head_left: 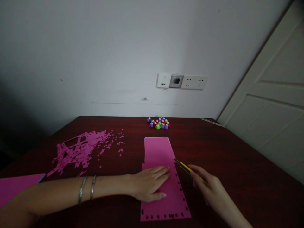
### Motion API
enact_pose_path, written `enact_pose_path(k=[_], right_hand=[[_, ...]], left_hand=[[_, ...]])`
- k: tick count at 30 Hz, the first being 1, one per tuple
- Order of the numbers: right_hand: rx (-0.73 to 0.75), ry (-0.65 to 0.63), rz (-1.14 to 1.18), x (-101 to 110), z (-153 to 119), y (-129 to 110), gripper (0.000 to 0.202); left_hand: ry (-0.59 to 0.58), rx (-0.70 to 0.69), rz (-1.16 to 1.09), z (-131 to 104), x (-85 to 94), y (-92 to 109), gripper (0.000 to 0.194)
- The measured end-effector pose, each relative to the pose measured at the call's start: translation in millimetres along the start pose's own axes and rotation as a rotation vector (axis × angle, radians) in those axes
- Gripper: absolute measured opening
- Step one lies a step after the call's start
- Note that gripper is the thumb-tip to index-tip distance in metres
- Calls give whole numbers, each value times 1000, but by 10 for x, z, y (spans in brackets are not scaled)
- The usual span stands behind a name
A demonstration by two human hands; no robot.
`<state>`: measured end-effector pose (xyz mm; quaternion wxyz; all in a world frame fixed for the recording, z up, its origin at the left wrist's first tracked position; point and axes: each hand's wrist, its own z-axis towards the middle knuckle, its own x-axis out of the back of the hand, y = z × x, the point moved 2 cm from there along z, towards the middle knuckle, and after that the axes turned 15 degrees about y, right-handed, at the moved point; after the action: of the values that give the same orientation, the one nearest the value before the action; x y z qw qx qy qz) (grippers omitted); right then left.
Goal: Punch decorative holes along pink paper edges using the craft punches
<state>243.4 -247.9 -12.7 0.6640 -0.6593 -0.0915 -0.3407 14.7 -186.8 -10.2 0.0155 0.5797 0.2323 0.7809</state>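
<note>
My left hand (152, 183) lies flat, fingers spread, on a pink paper sheet (163, 207) with dark marks or holes along its right and bottom edges; I cannot tell which. Beyond it lies another pink sheet (158, 148), partly covered by the near one, with a pale edge showing beneath. In my right hand (206, 183) is a yellow utility knife (184, 166), gripped like a pen. Its tip is at the right edge of the paper, near where the two sheets meet. Two silver bangles circle my left wrist.
Pink paper scraps (80, 148) and tiny cut bits (108, 142) lie on the left of the dark wood table (197, 136). Several small purple, red and green pieces (159, 123) cluster at the back. More pink paper (16, 188) sits at the left edge. Wall sockets (194, 82) are behind.
</note>
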Motion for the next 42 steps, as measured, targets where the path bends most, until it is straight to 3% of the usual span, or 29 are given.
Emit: enact_pose_path(k=[3, 9, 13, 22, 30, 42], right_hand=[[-11, 8, -7, -6, -40, -25, 50], [111, 54, -3, -20, -154, -168, 40], [203, 80, -32, -47, -184, -190, 33], [181, 27, -41, -113, -164, -146, 32], [256, 1, -63, -170, -151, -180, 34], [364, 60, -177, -244, -162, -118, 38]], left_hand=[[29, -22, 46, -1, -37, 12, 66], [78, -10, 126, -8, -107, 43, 67], [54, -8, 133, 11, -107, 36, 74], [27, -23, 82, 90, -74, -41, 85], [2, -5, 70, 101, -58, -54, 86], [-38, 25, 116, 120, 22, -14, 87]])
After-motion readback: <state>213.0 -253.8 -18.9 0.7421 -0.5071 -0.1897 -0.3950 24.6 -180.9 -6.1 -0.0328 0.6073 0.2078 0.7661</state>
